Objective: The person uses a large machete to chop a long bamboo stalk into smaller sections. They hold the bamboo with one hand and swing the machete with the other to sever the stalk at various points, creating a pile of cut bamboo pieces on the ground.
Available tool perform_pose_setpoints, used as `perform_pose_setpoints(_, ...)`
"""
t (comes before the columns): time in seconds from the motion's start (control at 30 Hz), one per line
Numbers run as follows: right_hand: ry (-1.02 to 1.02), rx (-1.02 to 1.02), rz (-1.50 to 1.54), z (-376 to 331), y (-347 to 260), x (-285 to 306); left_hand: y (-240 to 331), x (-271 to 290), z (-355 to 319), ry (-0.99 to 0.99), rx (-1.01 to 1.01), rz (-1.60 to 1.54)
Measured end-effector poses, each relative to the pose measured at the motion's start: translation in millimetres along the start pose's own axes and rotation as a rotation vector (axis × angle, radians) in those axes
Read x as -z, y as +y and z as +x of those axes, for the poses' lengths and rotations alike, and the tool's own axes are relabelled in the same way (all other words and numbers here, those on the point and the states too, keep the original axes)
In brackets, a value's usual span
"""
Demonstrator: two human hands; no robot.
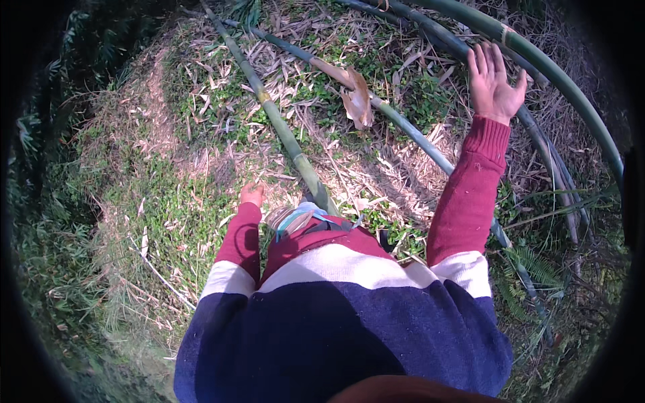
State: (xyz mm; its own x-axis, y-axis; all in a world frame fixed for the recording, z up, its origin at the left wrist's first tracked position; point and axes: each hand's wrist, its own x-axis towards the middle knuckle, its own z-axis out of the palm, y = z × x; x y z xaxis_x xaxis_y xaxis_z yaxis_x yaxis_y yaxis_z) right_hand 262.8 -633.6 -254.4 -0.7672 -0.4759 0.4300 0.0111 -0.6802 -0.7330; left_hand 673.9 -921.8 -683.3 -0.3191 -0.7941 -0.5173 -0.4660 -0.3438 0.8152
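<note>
Right hand (pixel 496 82): raised forward at the end of a dark-red sleeve, palm away from the camera, fingers spread and empty. It lies just below the thick green bamboo culm (pixel 537 60) that arches across the upper right, and over a thinner culm (pixel 537 134) running down the right side; whether the palm touches either stem cannot be told.

Left hand (pixel 252 194): hanging low beside the body, fingers curled inward; only its back shows, so whether it grips anything cannot be told. It sits just left of the lower end of a long green bamboo pole (pixel 282 131), which lies on the ground and runs diagonally up toward the top of the view.

The two hands are well apart, one on either side of the torso.

Surroundings: a second fallen pole (pixel 403 131) crosses the middle of the view, bearing a dry brown sheath (pixel 356 101). The ground is a mound (pixel 201 121) of dry straw-coloured leaves and low green weeds. Ferns (pixel 531 269) grow at lower right. The person wears a sweater banded red, white and navy.
</note>
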Motion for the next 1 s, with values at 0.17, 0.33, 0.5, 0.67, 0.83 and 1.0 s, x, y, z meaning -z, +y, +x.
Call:
perform_pose_setpoints(0.17,-1.098,-0.255,-0.051,-5.5,40.5,-199.2,16.5,48.7,42.3,-0.046,-0.023,-0.142)
perform_pose_setpoints(0.33,-0.136,-0.003,-0.072,58.1,-7.2,-131.3,66.4,-0.4,-8.2,-0.062,-0.120,-0.344)
perform_pose_setpoints(0.5,-1.443,-0.538,-0.008,-100.9,41.7,-200.1,-24.0,47.9,-9.0,0.058,0.120,-0.226)
perform_pose_setpoints(0.67,-0.325,-0.883,-0.752,-133.9,156.4,-12.0,-35.1,6.6,-37.7,0.061,0.151,-0.180)
perform_pose_setpoints(0.83,0.240,-1.312,-0.480,-243.1,168.8,139.3,-146.9,24.6,-16.6,0.238,-0.093,0.330)
perform_pose_setpoints(1.0,0.219,-1.555,-1.172,-400.1,155.2,296.9,-84.4,-8.1,-42.1,0.182,-0.029,0.336)
